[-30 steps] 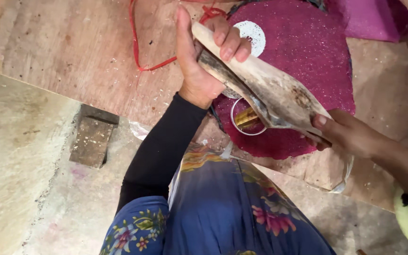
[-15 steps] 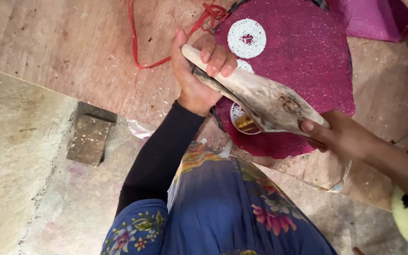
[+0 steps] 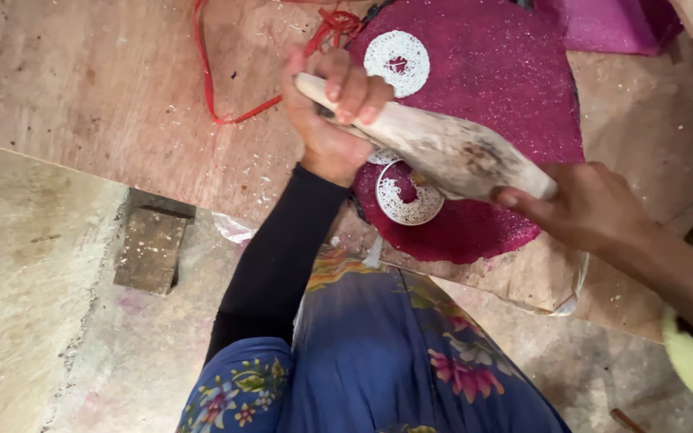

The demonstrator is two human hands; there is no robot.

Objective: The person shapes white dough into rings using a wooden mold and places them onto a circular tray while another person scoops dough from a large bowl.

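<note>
Nearest us, our right hand (image 3: 603, 208) closes its fingers on the thick end of a worn wooden mallet (image 3: 435, 144), while our left hand (image 3: 330, 120) wraps tight around its narrow end. We judge we are mid-press, bearing down on the white lace cutout (image 3: 407, 200) beneath; next calls for even downward force. Beyond lies glittery magenta fabric (image 3: 507, 64) on the counter (image 3: 106, 88).
</note>
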